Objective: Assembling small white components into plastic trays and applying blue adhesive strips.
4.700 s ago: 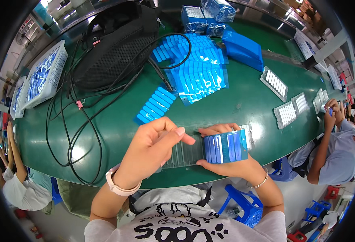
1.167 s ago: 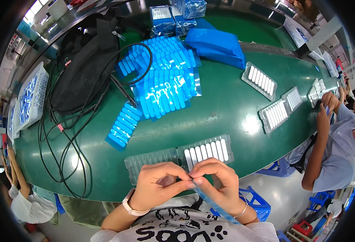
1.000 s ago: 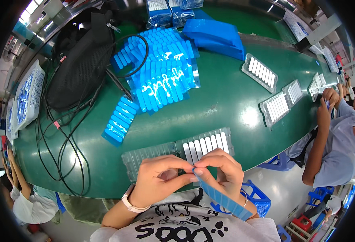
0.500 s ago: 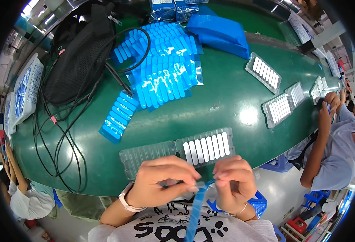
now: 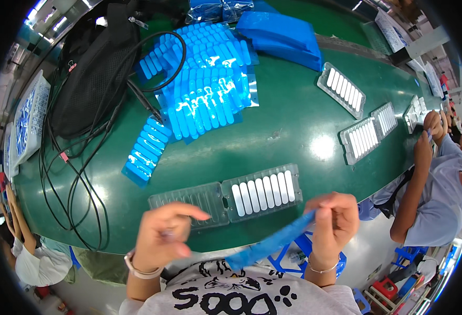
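My right hand (image 5: 336, 223) is closed, thumb against fingers, on one end of a strip of blue film (image 5: 273, 242). The strip slants down to the left in front of my shirt, its lower end loose and slightly blurred. My left hand (image 5: 165, 236) is open, with thumb and index finger spread apart; a faint shiny patch shows by its curled fingers, too unclear to name. Just beyond my hands lies an opened clear plastic tray. Its right half (image 5: 262, 191) holds a row of white rounded strips, and its left half (image 5: 186, 202) shows bare grooves.
Sheets of blue rounded strips (image 5: 205, 94) are piled mid-table, one smaller sheet (image 5: 147, 149) nearer me. Blue folded packs (image 5: 281, 39) lie behind. A black bag (image 5: 92, 79) and looped cables (image 5: 79, 184) occupy the left. More filled trays (image 5: 342, 89) stand right, near a co-worker (image 5: 433, 194).
My hands have drawn apart, the left going left and opening. The right has moved up and right with the blue film, which now slants instead of hanging between both hands.
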`<state>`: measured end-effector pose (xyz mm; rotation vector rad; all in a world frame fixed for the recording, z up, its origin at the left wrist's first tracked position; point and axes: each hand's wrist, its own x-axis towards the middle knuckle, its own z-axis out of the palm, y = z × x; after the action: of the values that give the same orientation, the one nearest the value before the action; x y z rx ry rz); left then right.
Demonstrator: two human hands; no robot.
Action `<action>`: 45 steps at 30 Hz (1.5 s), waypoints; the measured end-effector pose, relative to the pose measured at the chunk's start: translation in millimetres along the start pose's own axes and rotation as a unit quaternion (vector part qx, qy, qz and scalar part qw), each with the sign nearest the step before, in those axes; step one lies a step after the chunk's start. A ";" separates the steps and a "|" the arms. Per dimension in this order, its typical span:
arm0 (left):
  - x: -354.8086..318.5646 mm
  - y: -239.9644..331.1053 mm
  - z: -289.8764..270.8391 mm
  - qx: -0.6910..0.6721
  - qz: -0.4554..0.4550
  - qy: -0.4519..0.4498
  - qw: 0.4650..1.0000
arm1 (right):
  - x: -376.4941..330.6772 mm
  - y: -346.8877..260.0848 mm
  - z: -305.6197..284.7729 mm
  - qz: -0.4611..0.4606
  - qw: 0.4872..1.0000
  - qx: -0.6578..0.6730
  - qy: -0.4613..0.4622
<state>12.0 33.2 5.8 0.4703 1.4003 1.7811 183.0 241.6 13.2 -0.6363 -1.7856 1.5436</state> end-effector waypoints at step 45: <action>17.4 -1.9 41.7 0.112 -0.065 0.016 0.991 | 27.0 -8.6 -6.7 0.086 0.985 -0.149 -0.016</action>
<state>31.6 73.1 14.0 0.4580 1.6263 1.5420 171.2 264.4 26.9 -0.9357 -2.0522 1.4111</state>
